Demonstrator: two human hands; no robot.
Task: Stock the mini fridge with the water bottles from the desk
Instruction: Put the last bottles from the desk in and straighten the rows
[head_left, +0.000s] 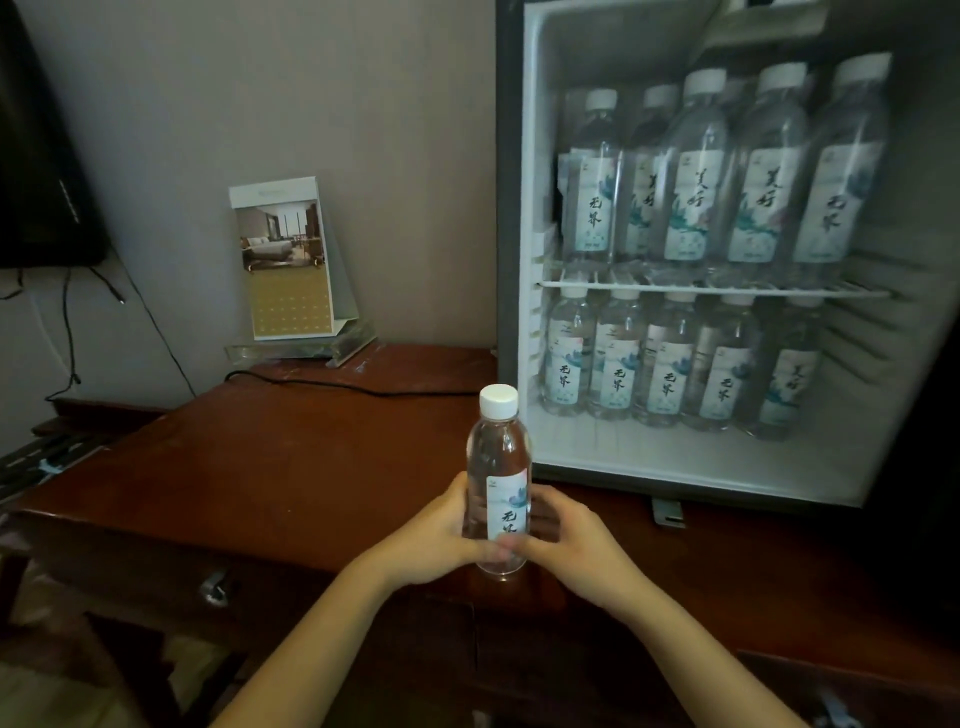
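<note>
Your left hand (434, 540) and right hand (571, 545) both grip one upright bottle (498, 483), fingers curled round its lower half, at the desk's (260, 467) front edge. Just behind it to the right, the open fridge (535, 208) holds bottles on its shelf (675, 287) and floor.

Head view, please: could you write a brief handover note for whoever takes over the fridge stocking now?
Hands: the left hand and right hand both grip one upright water bottle near the front edge of the desk.
The mini fridge stands open on the desk; its upper row on the wire shelf and its lower row are stocked.
Left: put this bottle in, perhaps in front of the lower row. No other loose bottle shows on the desk.
</note>
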